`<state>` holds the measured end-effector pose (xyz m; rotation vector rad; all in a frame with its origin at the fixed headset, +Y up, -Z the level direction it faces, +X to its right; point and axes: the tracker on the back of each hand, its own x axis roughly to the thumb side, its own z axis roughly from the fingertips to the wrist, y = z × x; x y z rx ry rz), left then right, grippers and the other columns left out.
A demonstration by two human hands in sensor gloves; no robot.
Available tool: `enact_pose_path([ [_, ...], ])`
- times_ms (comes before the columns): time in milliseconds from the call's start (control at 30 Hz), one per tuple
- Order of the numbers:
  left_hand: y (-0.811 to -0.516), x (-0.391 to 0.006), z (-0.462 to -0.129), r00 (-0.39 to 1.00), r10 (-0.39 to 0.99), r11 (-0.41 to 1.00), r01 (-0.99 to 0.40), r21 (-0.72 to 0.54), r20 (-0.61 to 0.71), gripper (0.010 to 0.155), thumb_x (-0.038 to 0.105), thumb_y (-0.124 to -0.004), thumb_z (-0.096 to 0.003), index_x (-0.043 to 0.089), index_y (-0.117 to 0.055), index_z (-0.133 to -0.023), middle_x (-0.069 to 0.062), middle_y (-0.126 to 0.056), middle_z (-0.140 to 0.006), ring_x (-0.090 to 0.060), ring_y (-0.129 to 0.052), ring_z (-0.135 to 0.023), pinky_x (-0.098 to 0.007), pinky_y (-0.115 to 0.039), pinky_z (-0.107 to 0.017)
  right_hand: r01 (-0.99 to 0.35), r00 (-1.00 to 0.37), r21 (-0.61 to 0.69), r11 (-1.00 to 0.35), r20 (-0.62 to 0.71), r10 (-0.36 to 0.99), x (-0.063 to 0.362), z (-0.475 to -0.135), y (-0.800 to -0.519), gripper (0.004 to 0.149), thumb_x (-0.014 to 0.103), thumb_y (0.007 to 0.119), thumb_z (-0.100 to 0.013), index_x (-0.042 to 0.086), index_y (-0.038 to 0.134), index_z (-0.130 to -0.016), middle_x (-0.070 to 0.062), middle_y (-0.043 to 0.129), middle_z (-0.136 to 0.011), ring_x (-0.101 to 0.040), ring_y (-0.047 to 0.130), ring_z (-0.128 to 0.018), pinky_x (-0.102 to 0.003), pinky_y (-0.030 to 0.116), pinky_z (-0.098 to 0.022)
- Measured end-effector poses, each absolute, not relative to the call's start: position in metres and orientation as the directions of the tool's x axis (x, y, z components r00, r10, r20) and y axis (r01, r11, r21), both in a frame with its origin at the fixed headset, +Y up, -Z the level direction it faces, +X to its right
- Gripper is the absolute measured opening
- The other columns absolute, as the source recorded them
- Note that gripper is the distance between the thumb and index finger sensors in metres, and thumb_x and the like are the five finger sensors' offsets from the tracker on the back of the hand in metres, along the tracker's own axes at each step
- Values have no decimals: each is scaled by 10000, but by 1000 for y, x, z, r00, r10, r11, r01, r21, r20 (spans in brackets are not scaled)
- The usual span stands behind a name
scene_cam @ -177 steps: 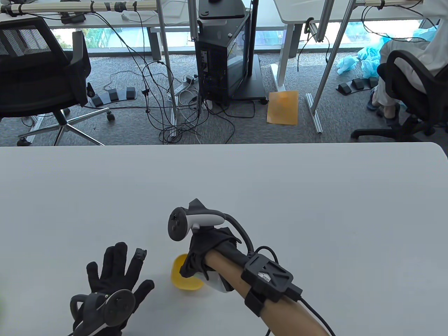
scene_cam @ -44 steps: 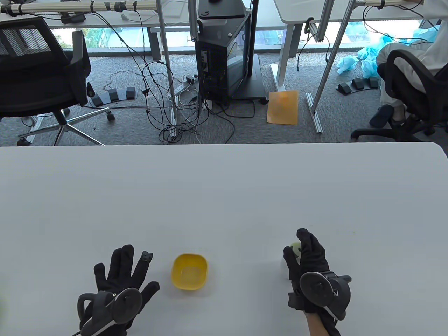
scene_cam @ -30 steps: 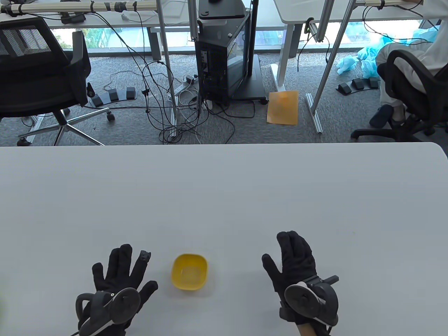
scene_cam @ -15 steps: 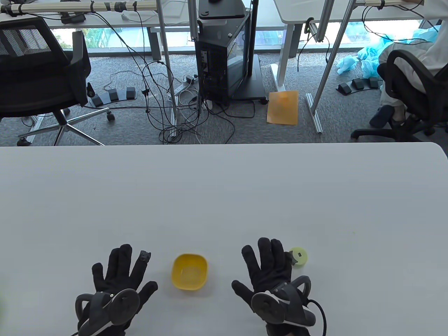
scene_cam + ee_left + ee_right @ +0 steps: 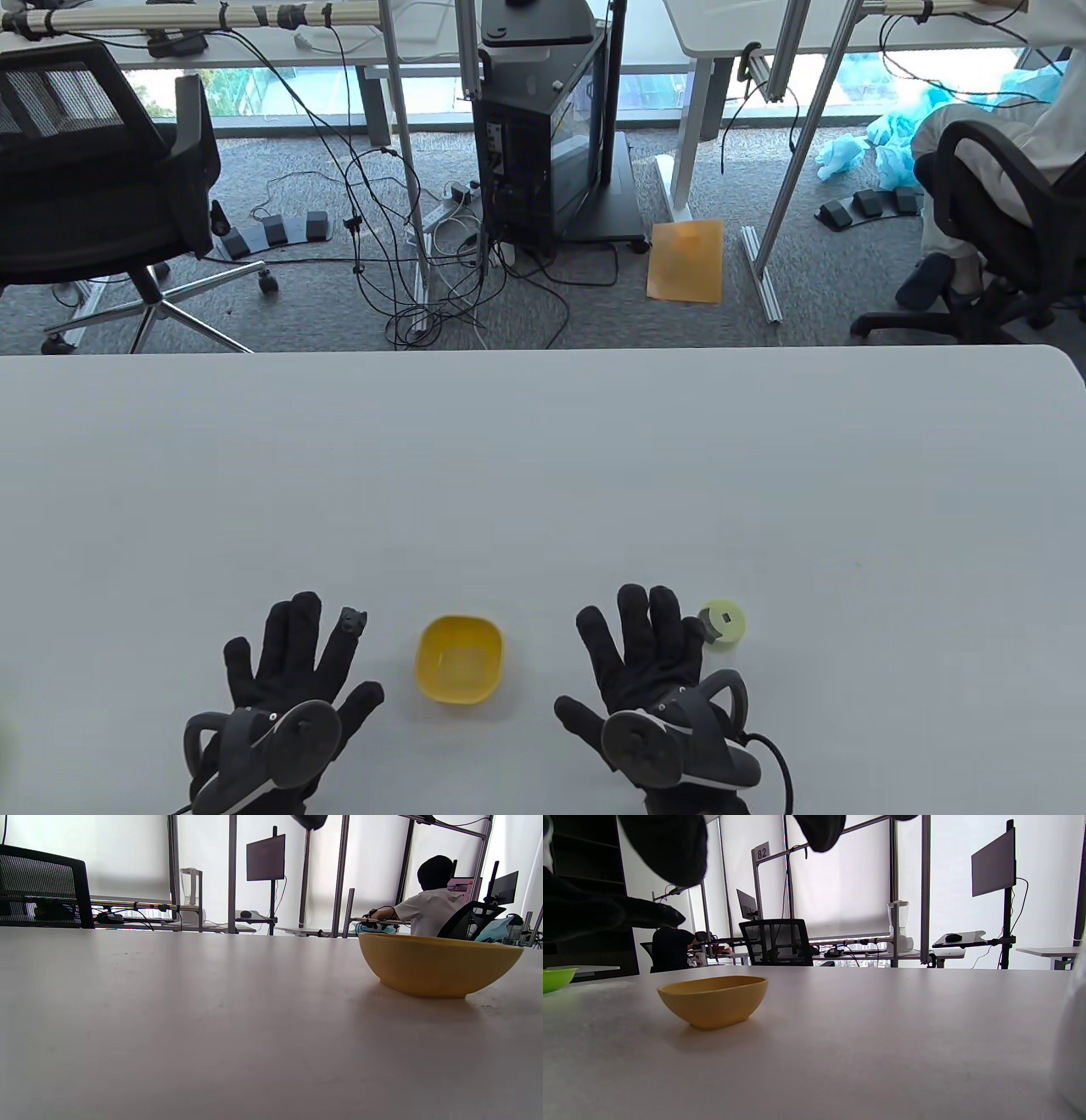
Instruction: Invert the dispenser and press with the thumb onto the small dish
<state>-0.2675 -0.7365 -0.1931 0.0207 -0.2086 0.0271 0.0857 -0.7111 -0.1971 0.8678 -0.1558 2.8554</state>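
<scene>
The small yellow dish (image 5: 460,660) sits on the white table (image 5: 543,475) between my hands, and shows in the left wrist view (image 5: 437,963) and the right wrist view (image 5: 712,1000). The dispenser (image 5: 723,624), with a pale green top, stands upright on the table just right of my right hand's fingertips; nothing holds it. My left hand (image 5: 327,671) lies flat and open, fingers spread, left of the dish. My right hand (image 5: 632,662) lies flat and open, right of the dish. Its gloved fingers (image 5: 666,849) hang in at the top of the right wrist view.
A green bowl (image 5: 555,978) stands at the table's far left. A blurred white shape (image 5: 1071,1052) at the right wrist view's right edge is close to that hand. Chairs, desks and cables lie beyond the table's far edge.
My right hand held the dispenser over the dish, carried it right, set it down and let go. It then moved left and now lies flat. The left hand has barely moved.
</scene>
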Motion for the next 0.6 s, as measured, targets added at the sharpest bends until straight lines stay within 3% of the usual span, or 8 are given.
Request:
enact_pose_path([
  [600, -738, -266, -195, 979, 21, 1000, -23, 7, 205, 779, 703, -372, -562, 308, -374, -1233, -236, -298, -1281, -505, -362, -1173, -792, -341, -712, -177, -808, -28, -984, 574, 129, 85, -196, -712, 878, 511, 679, -625, -101, 355, -1165, -548, 159, -1041, -827, 190, -849, -891, 364, -486],
])
